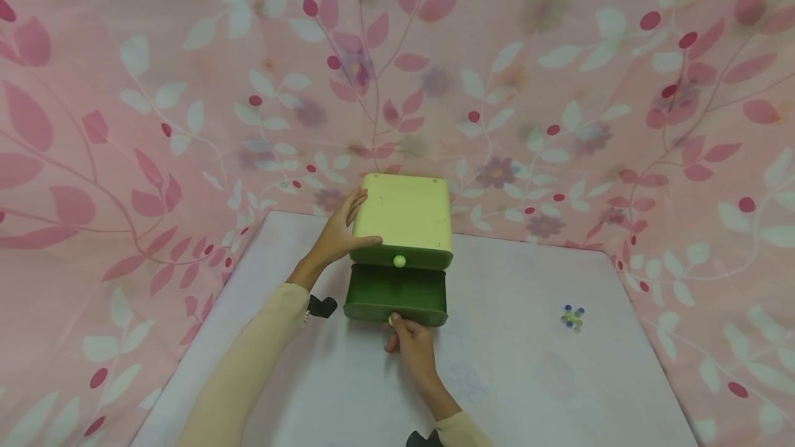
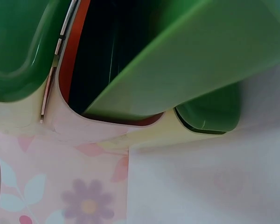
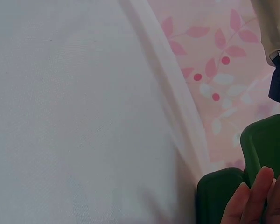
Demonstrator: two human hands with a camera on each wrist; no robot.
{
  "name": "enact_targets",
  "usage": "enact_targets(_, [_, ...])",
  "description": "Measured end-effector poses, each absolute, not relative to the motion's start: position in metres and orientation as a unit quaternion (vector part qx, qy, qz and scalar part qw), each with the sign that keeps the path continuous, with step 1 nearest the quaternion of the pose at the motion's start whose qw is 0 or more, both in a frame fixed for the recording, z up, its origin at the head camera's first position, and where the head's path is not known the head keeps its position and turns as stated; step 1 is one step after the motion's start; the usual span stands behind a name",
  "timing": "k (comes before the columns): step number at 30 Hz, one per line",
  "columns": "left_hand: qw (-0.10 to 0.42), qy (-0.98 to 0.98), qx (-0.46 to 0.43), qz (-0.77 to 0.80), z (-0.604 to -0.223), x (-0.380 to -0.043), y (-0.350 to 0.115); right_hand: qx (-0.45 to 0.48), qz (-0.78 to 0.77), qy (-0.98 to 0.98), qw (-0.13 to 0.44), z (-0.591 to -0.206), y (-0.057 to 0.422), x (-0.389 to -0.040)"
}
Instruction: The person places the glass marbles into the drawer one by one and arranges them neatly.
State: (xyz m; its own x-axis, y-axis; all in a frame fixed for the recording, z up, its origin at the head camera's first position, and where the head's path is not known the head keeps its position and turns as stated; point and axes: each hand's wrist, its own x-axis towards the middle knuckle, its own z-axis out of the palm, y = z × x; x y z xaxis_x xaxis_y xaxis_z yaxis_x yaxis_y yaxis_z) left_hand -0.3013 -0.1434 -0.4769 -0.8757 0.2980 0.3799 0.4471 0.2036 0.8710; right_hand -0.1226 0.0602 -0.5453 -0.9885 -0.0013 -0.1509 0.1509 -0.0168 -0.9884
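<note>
A small light-green chest of drawers (image 1: 406,209) stands near the back of the table. Its top drawer front (image 1: 422,257) is closed, while a dark green drawer (image 1: 395,287) below it is pulled well out, its bare inside showing. My left hand (image 1: 338,232) rests against the chest's left side, with the thumb lying along the top front edge. With my right hand (image 1: 415,350) I pinch the small round knob (image 1: 392,321) of the pulled-out drawer. In the left wrist view another closed drawer (image 2: 212,112) sits beneath the pulled-out one.
Several glass marbles (image 1: 572,318) lie in a small cluster on the right of the white-covered table (image 1: 515,378). A pink floral cloth (image 1: 497,88) hangs behind the table and along its sides, close behind the chest.
</note>
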Motion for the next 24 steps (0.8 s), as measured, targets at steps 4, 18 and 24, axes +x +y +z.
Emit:
enact_targets(4, [0.065,-0.773,-0.242,-0.583,-0.477,-0.302,-0.144,0.056,-0.711,0.699,0.052,-0.546,0.060,-0.124])
enact_targets(18, [0.066,-0.770,-0.249,-0.584,-0.477,-0.301,-0.143,0.059,-0.715,0.695,0.048,-0.568,0.061,-0.136])
enact_targets(24, [0.066,-0.777,-0.245,-0.576,-0.477,-0.301,-0.143,0.055,-0.711,0.699,0.060,-0.543,0.063,-0.126])
